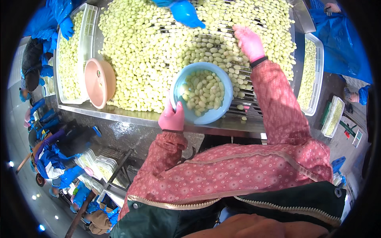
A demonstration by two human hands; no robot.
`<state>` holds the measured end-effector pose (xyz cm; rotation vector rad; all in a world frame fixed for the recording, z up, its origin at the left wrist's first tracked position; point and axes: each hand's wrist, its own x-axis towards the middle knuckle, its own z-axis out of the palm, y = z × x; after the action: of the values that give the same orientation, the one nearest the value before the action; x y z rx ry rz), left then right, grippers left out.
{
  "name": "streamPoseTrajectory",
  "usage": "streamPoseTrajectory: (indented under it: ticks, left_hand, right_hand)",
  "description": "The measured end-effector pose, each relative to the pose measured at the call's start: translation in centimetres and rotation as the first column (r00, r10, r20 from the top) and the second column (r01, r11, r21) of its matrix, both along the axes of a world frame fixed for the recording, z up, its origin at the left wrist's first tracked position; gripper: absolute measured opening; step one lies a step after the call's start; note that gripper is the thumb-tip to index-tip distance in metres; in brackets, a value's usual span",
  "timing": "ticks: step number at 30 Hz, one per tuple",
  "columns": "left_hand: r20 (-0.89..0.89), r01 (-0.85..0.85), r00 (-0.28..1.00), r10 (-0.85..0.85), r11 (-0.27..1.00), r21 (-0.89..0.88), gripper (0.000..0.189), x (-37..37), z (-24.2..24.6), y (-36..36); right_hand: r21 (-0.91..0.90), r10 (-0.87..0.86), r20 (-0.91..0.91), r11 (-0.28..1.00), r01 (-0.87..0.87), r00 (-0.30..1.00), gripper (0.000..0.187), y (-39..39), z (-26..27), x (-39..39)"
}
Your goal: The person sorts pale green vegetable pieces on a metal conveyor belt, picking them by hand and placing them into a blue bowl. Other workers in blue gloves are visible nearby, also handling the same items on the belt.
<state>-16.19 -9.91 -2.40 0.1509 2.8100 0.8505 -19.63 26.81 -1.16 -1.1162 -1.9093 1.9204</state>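
Note:
My left hand [172, 117], in a pink glove, grips the left rim of a light blue plastic bowl [227, 98]. Pale green grapes [205, 90] lie inside that bowl, which stands near the front edge of a slatted metal sorting table [253, 126]. My right hand [246, 40], also gloved in pink, reaches over the slats at the upper right, fingers among the loose grapes [140, 59]; whether it holds any cannot be told. At the table's left side a salmon-pink plastic bowl [99, 83] rests tilted and seems to hold little.
White crates of grapes flank the table at left [89, 44] and right [318, 74]. A co-worker's blue-gloved hand [186, 13] is over the grapes at the top; another's [66, 28] is by the left crate. Stacked crates [105, 166] and people stand behind at lower left.

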Motion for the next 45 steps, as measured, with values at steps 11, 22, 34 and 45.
streamPoseTrajectory:
  ticks: [11,22,34,45]
  left_hand:
    - [0.108,-0.004,0.994,0.012,0.997,-0.078,0.065,0.1,2.1,0.8]
    - [0.106,0.027,0.994,-0.015,0.993,-0.117,0.065,0.1,2.3,0.7]
    - [0.191,0.026,0.982,0.002,0.989,-0.143,0.066,-0.4,1.7,0.5]
    - [0.123,0.029,0.992,-0.020,0.997,-0.070,0.067,-0.4,0.2,-0.2]
  right_hand:
    - [0.536,0.028,0.545,0.757,-0.374,0.838,0.039,5.6,-2.2,-4.7]
    - [-0.079,-0.042,0.019,0.996,0.043,0.999,0.032,3.1,-4.9,5.9]
    - [-0.399,-0.904,-0.285,0.413,0.818,0.317,0.039,15.1,-9.9,14.4]
    - [0.672,-0.244,0.459,0.724,-0.154,0.854,0.036,6.6,-6.6,6.6]
